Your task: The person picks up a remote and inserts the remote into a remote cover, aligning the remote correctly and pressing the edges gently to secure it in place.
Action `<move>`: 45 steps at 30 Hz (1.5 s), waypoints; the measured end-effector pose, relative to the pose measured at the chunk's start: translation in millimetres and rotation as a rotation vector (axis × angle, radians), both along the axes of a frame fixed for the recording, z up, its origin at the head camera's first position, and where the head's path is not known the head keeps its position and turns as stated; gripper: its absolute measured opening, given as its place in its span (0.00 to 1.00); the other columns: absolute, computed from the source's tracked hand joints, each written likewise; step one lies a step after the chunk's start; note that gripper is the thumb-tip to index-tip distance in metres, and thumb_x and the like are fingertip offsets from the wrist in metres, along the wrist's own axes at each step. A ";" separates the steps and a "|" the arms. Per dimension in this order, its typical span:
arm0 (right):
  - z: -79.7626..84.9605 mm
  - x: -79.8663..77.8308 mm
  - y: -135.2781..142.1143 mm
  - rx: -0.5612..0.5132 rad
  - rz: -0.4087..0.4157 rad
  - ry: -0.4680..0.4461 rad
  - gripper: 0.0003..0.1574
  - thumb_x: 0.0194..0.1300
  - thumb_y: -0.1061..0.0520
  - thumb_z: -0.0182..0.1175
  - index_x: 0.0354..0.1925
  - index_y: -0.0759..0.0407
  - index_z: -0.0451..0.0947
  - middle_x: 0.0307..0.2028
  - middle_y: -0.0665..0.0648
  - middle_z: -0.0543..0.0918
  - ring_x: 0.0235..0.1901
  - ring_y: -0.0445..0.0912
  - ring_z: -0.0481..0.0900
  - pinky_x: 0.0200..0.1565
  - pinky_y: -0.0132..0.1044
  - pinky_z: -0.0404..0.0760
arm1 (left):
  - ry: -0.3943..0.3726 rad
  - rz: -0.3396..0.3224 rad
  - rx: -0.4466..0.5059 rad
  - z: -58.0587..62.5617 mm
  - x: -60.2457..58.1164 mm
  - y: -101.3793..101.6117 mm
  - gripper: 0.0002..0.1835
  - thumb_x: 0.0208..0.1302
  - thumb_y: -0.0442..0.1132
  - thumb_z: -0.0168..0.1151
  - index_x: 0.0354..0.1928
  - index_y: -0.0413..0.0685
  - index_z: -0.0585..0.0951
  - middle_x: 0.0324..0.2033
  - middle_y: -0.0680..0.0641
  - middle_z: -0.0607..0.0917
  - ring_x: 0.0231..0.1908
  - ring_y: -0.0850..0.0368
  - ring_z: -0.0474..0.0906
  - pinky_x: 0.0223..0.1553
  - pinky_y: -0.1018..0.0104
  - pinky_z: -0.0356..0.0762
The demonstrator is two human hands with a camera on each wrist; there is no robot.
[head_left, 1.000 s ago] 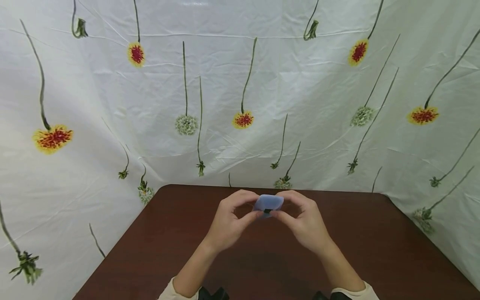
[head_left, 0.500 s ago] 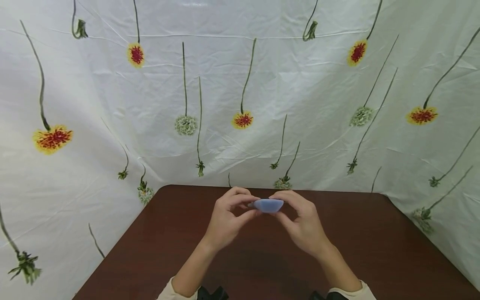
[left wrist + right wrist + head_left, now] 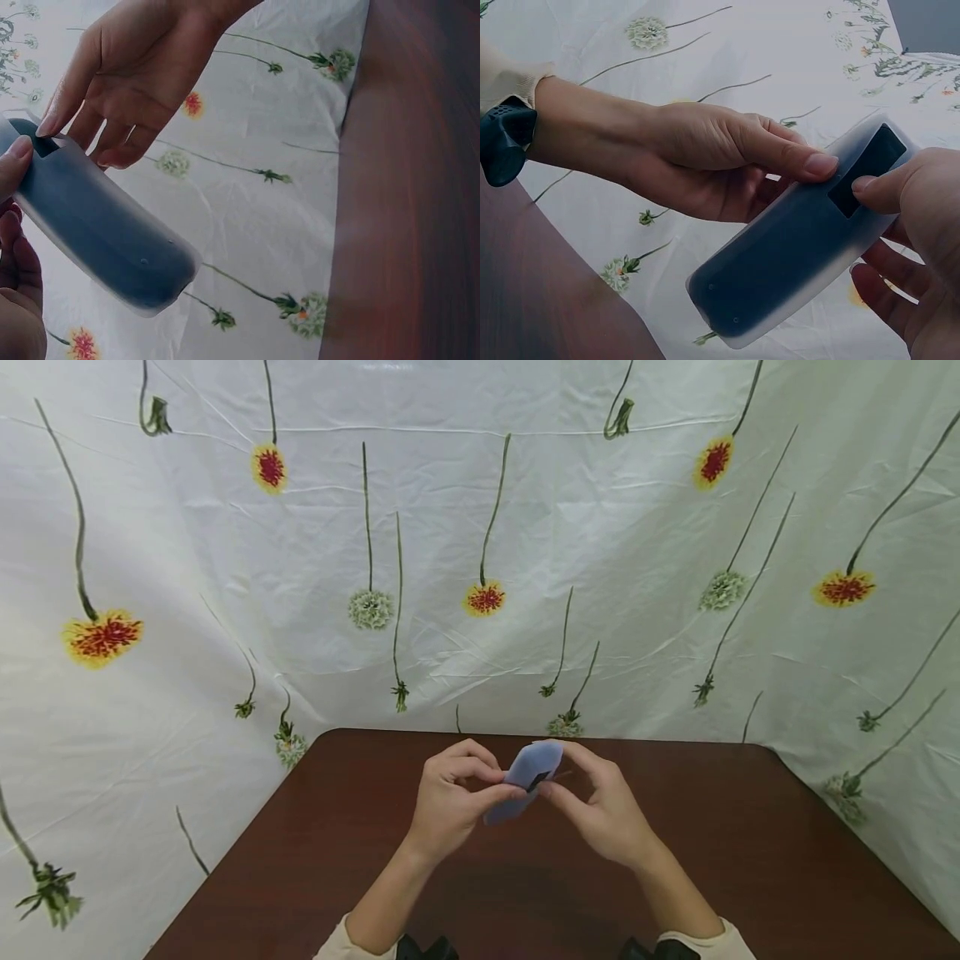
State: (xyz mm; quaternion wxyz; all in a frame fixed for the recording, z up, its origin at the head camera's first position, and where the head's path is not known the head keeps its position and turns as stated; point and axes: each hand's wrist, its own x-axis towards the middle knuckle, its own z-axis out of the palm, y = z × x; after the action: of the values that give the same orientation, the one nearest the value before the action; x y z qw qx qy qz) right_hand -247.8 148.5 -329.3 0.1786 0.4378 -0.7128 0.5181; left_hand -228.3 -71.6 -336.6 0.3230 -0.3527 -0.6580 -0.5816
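A long, rounded case of frosted bluish plastic [image 3: 534,762] is held up above the table, tilted in the head view. Its body [image 3: 772,251] looks dark blue through the cloudy shell, and a dark rectangular cutout [image 3: 868,169] sits near one end. My left hand [image 3: 447,797] pinches one long edge, the thumb lying on the face beside the cutout. From the other side my right hand [image 3: 606,802] grips that same end, its thumb tip at the cutout. What lies inside the case cannot be made out.
A dark reddish-brown table [image 3: 337,860] with rounded far corners lies under the hands. Behind and around it hangs a white cloth [image 3: 450,527] printed with flowers. A dark wrist-worn device [image 3: 508,139] sits at the left sleeve.
The case has turned from lying edge-on and level to a slant, showing its cutout face to the head camera again. Both hands stay in nearly the same place with fingers shifted slightly.
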 end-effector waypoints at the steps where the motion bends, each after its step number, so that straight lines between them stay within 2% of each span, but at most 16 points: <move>1: -0.1 0.0 -0.2 -0.003 0.005 -0.014 0.25 0.69 0.68 0.67 0.62 0.59 0.78 0.51 0.52 0.84 0.49 0.48 0.83 0.49 0.43 0.83 | -0.012 -0.006 0.012 -0.6 0.0 0.0 0.11 0.41 0.20 0.82 0.26 0.38 0.90 0.27 0.46 0.81 0.31 0.53 0.80 0.29 0.67 0.81; 4: -0.9 0.0 -1.1 -0.014 0.012 -0.048 0.26 0.69 0.68 0.66 0.63 0.59 0.77 0.51 0.53 0.84 0.48 0.49 0.83 0.46 0.43 0.84 | -0.058 -0.016 0.044 -1.7 0.8 0.1 0.10 0.43 0.20 0.81 0.26 0.38 0.90 0.25 0.46 0.80 0.29 0.53 0.80 0.27 0.68 0.81; 9: -1.2 1.8 -2.3 -0.072 -0.018 -0.069 0.24 0.68 0.69 0.66 0.61 0.59 0.79 0.44 0.53 0.85 0.42 0.48 0.84 0.41 0.41 0.85 | -0.162 -0.041 0.051 -1.2 0.8 0.0 0.08 0.52 0.24 0.79 0.33 0.37 0.91 0.30 0.45 0.82 0.32 0.53 0.82 0.32 0.65 0.84; 13: -1.0 1.6 -2.4 -0.122 -0.053 -0.036 0.23 0.66 0.71 0.67 0.58 0.61 0.79 0.43 0.54 0.84 0.41 0.48 0.84 0.41 0.39 0.85 | -0.223 -0.055 0.010 0.2 -1.3 -1.0 0.06 0.62 0.26 0.73 0.40 0.40 0.89 0.36 0.45 0.85 0.36 0.52 0.83 0.38 0.64 0.84; 15: -0.9 0.9 -2.2 -0.138 -0.069 -0.010 0.24 0.65 0.72 0.68 0.57 0.61 0.80 0.44 0.54 0.85 0.41 0.48 0.84 0.41 0.39 0.85 | -0.250 -0.034 -0.012 1.1 -1.9 -1.6 0.05 0.66 0.29 0.70 0.42 0.42 0.88 0.37 0.45 0.86 0.36 0.52 0.83 0.37 0.64 0.83; 18: -0.7 -0.3 -1.9 -0.149 -0.099 0.047 0.25 0.62 0.73 0.70 0.56 0.60 0.81 0.45 0.54 0.86 0.42 0.47 0.84 0.43 0.37 0.84 | -0.317 0.027 -0.048 1.7 -1.7 -2.3 0.04 0.72 0.36 0.68 0.43 0.45 0.87 0.32 0.47 0.85 0.30 0.50 0.80 0.30 0.64 0.79; 22: -2.5 -2.0 -3.3 -0.158 -0.112 0.122 0.25 0.58 0.74 0.73 0.53 0.59 0.83 0.45 0.53 0.87 0.43 0.47 0.84 0.47 0.36 0.82 | -0.477 0.056 -0.094 0.8 -0.5 -2.4 0.14 0.77 0.47 0.61 0.36 0.45 0.85 0.22 0.46 0.81 0.22 0.48 0.77 0.25 0.59 0.78; 25: -4.4 -3.6 -5.8 -0.159 -0.103 0.177 0.27 0.56 0.75 0.74 0.52 0.59 0.83 0.45 0.54 0.87 0.43 0.47 0.85 0.49 0.35 0.81 | -0.585 -0.027 -0.096 1.3 0.4 -2.5 0.24 0.81 0.50 0.55 0.32 0.37 0.82 0.18 0.43 0.79 0.20 0.52 0.75 0.25 0.60 0.79; 28: -5.0 -4.9 -7.4 -0.144 -0.099 0.226 0.29 0.53 0.76 0.74 0.52 0.59 0.83 0.46 0.55 0.87 0.45 0.48 0.85 0.52 0.34 0.80 | -0.646 -0.133 -0.074 4.0 1.4 -2.1 0.30 0.83 0.51 0.50 0.32 0.29 0.80 0.18 0.43 0.79 0.19 0.55 0.75 0.23 0.65 0.78; 30: -5.4 -4.7 -7.7 -0.127 -0.101 0.240 0.30 0.52 0.77 0.75 0.52 0.59 0.84 0.46 0.55 0.87 0.46 0.48 0.85 0.53 0.34 0.79 | -0.674 -0.183 -0.059 6.2 2.0 -1.5 0.31 0.83 0.52 0.48 0.32 0.28 0.81 0.18 0.43 0.80 0.19 0.57 0.75 0.23 0.67 0.76; 33: -5.8 -3.0 -8.3 -0.107 -0.094 0.254 0.30 0.51 0.78 0.75 0.52 0.60 0.84 0.47 0.56 0.87 0.48 0.50 0.85 0.55 0.34 0.79 | -0.710 -0.204 -0.038 9.0 4.3 -1.4 0.31 0.83 0.54 0.48 0.31 0.32 0.82 0.18 0.44 0.81 0.18 0.58 0.75 0.22 0.68 0.73; 34: -6.2 -2.4 -8.4 -0.101 -0.089 0.256 0.30 0.51 0.78 0.74 0.51 0.60 0.84 0.47 0.56 0.87 0.48 0.50 0.85 0.55 0.34 0.79 | -0.719 -0.203 -0.034 9.8 5.0 -1.7 0.30 0.83 0.53 0.49 0.30 0.34 0.83 0.18 0.45 0.81 0.18 0.58 0.75 0.22 0.69 0.73; 40: -8.5 -1.2 -9.9 -0.086 -0.067 0.275 0.28 0.51 0.79 0.73 0.47 0.58 0.85 0.48 0.57 0.87 0.49 0.52 0.85 0.55 0.34 0.80 | -0.748 -0.192 -0.019 11.8 5.6 -3.4 0.26 0.80 0.46 0.56 0.31 0.28 0.82 0.18 0.46 0.81 0.18 0.58 0.74 0.23 0.69 0.73; 45: -6.1 -0.2 -11.5 -0.065 -0.050 0.297 0.27 0.50 0.80 0.72 0.45 0.58 0.85 0.47 0.58 0.87 0.49 0.53 0.84 0.55 0.32 0.79 | -0.750 -0.190 -0.003 12.1 6.6 -5.8 0.21 0.77 0.43 0.59 0.30 0.34 0.84 0.18 0.45 0.82 0.18 0.58 0.75 0.23 0.67 0.72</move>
State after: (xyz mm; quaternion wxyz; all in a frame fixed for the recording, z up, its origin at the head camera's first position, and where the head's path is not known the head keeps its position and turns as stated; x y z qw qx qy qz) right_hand -248.0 137.0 -335.4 0.3088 0.4857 -0.6722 0.4658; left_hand -221.7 -77.5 -324.6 0.0041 -0.1753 -0.6958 -0.6965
